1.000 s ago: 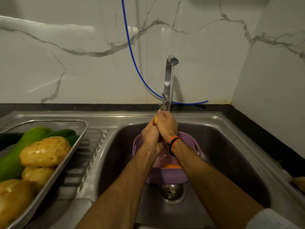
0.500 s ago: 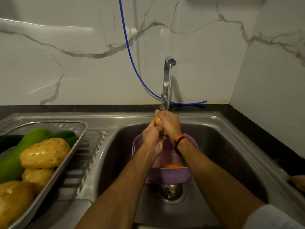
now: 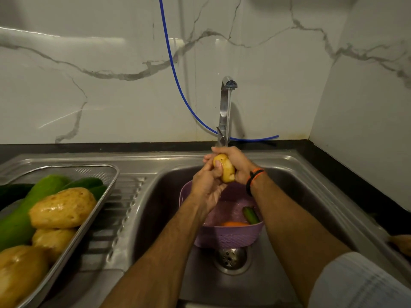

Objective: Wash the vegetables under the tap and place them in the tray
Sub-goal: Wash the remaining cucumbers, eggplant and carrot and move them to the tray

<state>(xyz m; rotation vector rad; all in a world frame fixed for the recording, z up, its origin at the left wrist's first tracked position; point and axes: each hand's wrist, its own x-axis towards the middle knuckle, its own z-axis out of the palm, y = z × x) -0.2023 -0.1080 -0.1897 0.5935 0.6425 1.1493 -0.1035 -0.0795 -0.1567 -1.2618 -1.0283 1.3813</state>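
- The steel tray (image 3: 66, 232) on the drainboard at my left carries wet potatoes (image 3: 62, 207) and green gourds (image 3: 17, 221).
- My left hand (image 3: 206, 187) curls round the small yellow potato (image 3: 224, 167) from below.
- My right hand (image 3: 235, 164) wraps it from above, under the tap (image 3: 225, 107), over the purple basket (image 3: 229, 235) in the sink (image 3: 311, 196).

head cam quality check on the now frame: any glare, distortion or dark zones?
Head view: wide-angle bend bows the counter edge and sink rim; a glare streak crosses the marble wall, with wet highlights on the potatoes in the tray; the dim scene is darkest along the right counter; the potato held by left hand and right hand stays sharp.
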